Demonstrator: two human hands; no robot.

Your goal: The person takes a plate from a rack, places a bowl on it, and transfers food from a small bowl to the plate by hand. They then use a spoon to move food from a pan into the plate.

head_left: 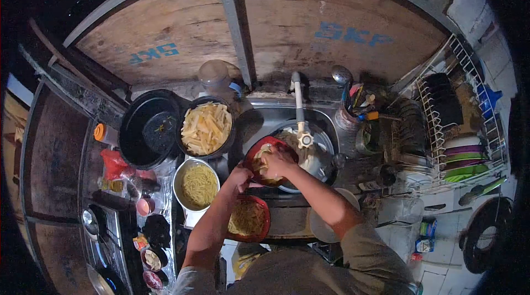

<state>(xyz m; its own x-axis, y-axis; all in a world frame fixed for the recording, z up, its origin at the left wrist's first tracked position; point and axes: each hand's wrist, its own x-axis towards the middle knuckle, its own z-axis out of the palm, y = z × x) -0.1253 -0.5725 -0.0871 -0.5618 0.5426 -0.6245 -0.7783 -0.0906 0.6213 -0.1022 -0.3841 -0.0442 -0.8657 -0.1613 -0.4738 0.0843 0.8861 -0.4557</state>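
Over the sink's near left part, a red bowl (291, 152) is tilted with pale food pieces (264, 150) inside. My left hand (241, 178) is closed on the bowl's near left rim. Reaching into the bowl, my right hand (277, 163) has curled fingers among the pale pieces; the fingertips are partly hidden. Under and beyond the bowl, a round metal basin (327, 151) holds whitish pieces under the tap (301, 112). Close to my left forearm are a silver pot (178, 191) of thin yellowish strips and a second red bowl (266, 222) of similar strips.
A dark pot (181, 148) of thick pale sticks and a large black tub (130, 135) stand left of the sink (326, 118). A utensil holder (346, 118) and a dish rack (436, 140) are at right. A stove (113, 228) sits at lower left.
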